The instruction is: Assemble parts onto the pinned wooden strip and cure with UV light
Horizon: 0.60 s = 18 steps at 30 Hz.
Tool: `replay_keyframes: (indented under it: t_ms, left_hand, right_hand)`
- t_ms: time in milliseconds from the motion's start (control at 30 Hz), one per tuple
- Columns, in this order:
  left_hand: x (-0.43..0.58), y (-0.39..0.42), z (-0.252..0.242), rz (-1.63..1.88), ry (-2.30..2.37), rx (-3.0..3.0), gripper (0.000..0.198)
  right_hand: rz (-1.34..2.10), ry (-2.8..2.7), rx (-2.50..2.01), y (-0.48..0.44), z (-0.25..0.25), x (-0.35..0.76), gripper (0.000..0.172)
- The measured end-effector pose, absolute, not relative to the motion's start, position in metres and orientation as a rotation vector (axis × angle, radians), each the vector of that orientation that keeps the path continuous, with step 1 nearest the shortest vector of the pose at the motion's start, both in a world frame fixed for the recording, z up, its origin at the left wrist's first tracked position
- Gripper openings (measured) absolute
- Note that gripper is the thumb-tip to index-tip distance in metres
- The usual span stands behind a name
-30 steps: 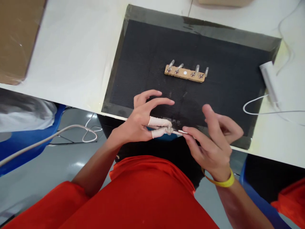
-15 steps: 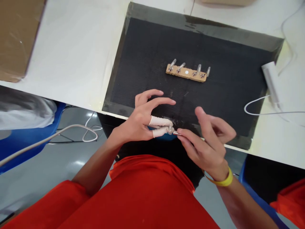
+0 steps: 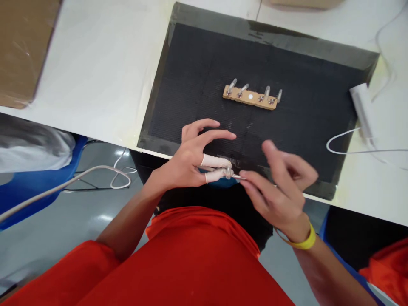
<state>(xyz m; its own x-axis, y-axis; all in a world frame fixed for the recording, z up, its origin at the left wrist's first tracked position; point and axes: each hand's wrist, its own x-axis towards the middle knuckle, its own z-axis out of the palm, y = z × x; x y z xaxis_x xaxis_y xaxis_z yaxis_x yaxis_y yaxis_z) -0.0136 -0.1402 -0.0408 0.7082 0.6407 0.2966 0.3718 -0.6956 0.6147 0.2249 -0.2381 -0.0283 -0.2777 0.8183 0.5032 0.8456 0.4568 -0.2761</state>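
My left hand (image 3: 188,163) wears white finger cots (image 3: 216,161) on thumb and index finger. Those two fingertips pinch a small clear, shiny piece (image 3: 228,172), while the other fingers spread outward. Closed on a thin silvery metal piece (image 3: 238,177) are the thumb and index finger of my right hand (image 3: 283,191); its other fingers are raised and bent. The two pieces meet end to end, but whether they are joined I cannot tell. Beyond the hands, on the black mat (image 3: 197,85), lies a brown strip (image 3: 245,97) with several small metal fittings in clear sleeves.
On the mat's right edge rests a white stick-shaped device (image 3: 364,110) with a white cable (image 3: 344,152). Cardboard (image 3: 25,51) lies on the white table (image 3: 105,63) at far left. A blue chair (image 3: 38,199) and a looping cable (image 3: 83,172) are below left.
My right hand has shifted slightly right, showing a little more of the thin metal piece between the hands. My left hand has hardly moved.
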Motion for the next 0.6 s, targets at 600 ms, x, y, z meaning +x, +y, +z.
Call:
replay_keyframes:
  t_ms: [600]
  left_hand:
    - [-0.014,-0.1401,-0.0392,0.653,0.784,2.391,0.014]
  right_hand:
    - [-0.069,-2.154,-1.317,-0.2357,-0.0324,0.2222,0.027]
